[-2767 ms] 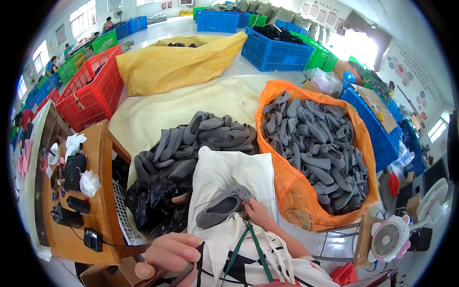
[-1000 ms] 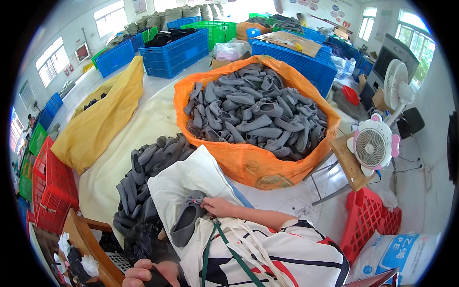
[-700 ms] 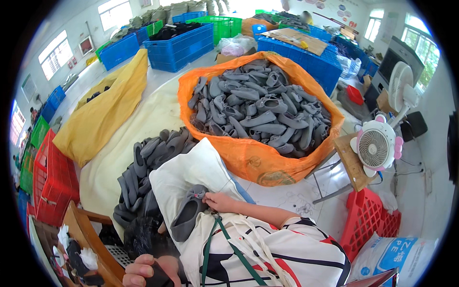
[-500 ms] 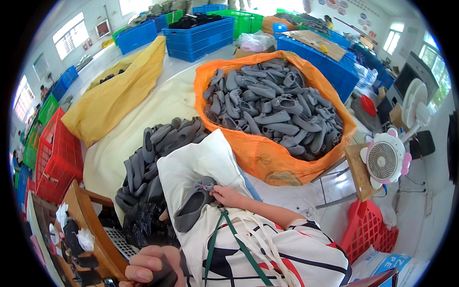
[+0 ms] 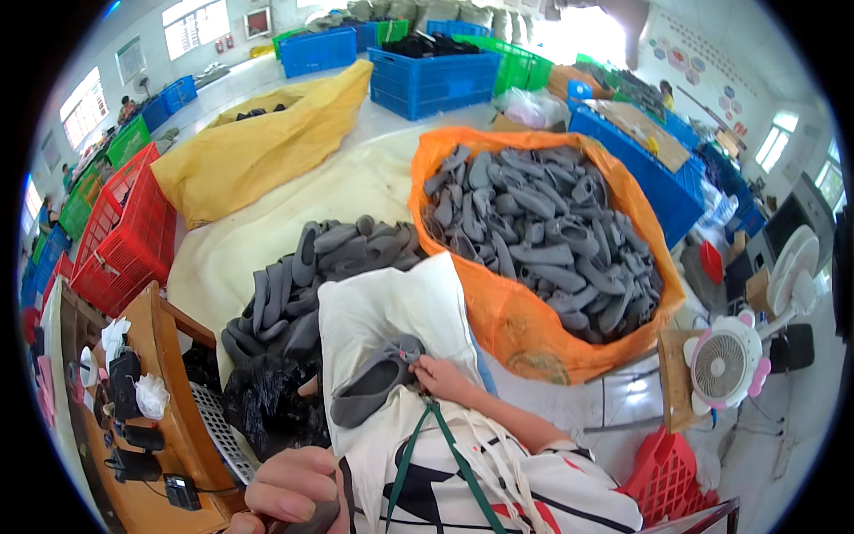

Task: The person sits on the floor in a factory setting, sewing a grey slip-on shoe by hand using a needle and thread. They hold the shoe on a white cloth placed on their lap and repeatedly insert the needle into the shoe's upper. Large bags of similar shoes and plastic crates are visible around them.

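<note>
Firstly, one matt grey round-toed slip-on shoe (image 5: 358, 408), a gathered knot at its far right end, lying on one smooth white fabric cushion (image 5: 436, 298). Right hand (image 5: 445, 378): grip closed, pinching the shoe's knotted end. Left hand (image 5: 295, 485), near left: fingers curled beside one dark grey piece (image 5: 324, 516); whether that grip is closed on it cannot be told. Against half a second ago: shoe and pinch unchanged; view swung left, more of the brown wooden tabletop (image 5: 185, 423) showing. Further: one crinkled orange sack (image 5: 498, 329), right, filled with grey shoes too many to count; one loose grey shoe pile (image 5: 289, 280), left; one glossy black plastic bag (image 5: 267, 392), left; one creased yellow sack (image 5: 258, 169), far left.
</note>
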Motion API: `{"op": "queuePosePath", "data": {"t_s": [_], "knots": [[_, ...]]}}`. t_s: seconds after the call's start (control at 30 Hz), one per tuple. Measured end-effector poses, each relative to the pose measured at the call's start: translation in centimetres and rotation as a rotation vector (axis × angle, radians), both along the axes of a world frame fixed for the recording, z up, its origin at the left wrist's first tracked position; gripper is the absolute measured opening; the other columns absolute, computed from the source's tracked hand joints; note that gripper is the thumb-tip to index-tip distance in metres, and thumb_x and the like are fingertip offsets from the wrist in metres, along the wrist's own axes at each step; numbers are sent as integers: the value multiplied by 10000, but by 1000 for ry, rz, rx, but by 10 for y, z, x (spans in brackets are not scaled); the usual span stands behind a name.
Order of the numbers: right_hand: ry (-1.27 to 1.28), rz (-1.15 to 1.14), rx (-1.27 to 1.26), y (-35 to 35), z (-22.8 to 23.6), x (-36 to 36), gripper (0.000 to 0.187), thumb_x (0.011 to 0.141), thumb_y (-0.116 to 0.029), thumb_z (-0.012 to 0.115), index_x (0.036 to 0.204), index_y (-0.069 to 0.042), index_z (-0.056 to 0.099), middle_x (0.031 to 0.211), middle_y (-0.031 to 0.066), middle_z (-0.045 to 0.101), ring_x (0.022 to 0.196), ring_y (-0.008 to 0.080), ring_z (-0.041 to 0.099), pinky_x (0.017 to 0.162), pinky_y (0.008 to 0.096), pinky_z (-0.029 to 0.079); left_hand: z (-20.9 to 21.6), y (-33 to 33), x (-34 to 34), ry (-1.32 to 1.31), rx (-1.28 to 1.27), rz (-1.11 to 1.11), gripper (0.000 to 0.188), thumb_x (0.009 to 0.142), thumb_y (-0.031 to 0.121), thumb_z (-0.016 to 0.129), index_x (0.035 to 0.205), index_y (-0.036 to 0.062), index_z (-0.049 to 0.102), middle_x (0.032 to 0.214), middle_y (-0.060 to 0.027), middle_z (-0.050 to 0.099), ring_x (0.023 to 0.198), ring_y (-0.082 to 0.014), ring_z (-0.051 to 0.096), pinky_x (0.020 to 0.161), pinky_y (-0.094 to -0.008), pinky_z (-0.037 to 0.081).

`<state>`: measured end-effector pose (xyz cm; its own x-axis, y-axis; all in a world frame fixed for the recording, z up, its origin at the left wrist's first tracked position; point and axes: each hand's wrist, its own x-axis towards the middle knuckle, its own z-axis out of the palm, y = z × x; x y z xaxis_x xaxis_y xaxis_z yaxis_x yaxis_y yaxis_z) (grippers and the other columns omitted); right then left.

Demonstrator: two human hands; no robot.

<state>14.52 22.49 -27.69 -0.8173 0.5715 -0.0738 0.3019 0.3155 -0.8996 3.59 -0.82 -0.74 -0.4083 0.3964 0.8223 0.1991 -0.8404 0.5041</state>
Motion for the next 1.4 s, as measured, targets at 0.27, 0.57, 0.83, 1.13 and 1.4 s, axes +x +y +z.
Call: {"op": "queuePosePath", "data": {"t_s": [0.27, 0.57, 0.83, 1.13, 1.4], "knots": [[19, -2, -47, -1, 3, -1, 190, 988, -176, 481, 1038, -27, 587, 696, 71, 631, 629, 159, 622, 622, 303, 501, 7, 11, 1, 104, 83, 166, 543, 901, 115, 613, 1393, 123, 382, 1153, -114, 511, 1054, -306, 536, 922, -477, 480], [6, -7, -50, -1, -2, -1, 193, 989, -182, 488, 1053, -32, 592, 697, 69, 635, 621, 152, 621, 604, 306, 497, 5, 6, 1, 80, 111, 75, 490, 976, 232, 505, 1430, 123, 355, 1245, -130, 512, 1120, -340, 542, 962, -533, 476], [-8, -15, -30, 1, 1, -1, 201, 990, -193, 479, 1052, -36, 589, 679, 71, 630, 604, 163, 623, 593, 308, 493, 2, 15, 6, 31, 168, 144, 574, 863, 36, 675, 1349, 86, 374, 1166, -127, 526, 1134, -314, 549, 966, -471, 477], [-3, -38, -42, 6, -7, -1, 183, 988, -196, 476, 1026, -47, 576, 659, 65, 616, 599, 169, 621, 579, 317, 487, -2, -1, -1, 74, -106, 260, 504, 806, 8, 741, 1170, 63, 398, 1093, -110, 540, 1122, -259, 581, 970, -308, 468], [2, -47, -75, 6, -9, -2, 183, 985, -202, 481, 1007, -42, 567, 700, 94, 642, 617, 204, 645, 595, 341, 505, -8, -8, -9, 187, -152, 349, 677, 754, 32, 739, 1315, 105, 368, 1089, -57, 479, 1023, -197, 518, 924, -339, 447]]}}
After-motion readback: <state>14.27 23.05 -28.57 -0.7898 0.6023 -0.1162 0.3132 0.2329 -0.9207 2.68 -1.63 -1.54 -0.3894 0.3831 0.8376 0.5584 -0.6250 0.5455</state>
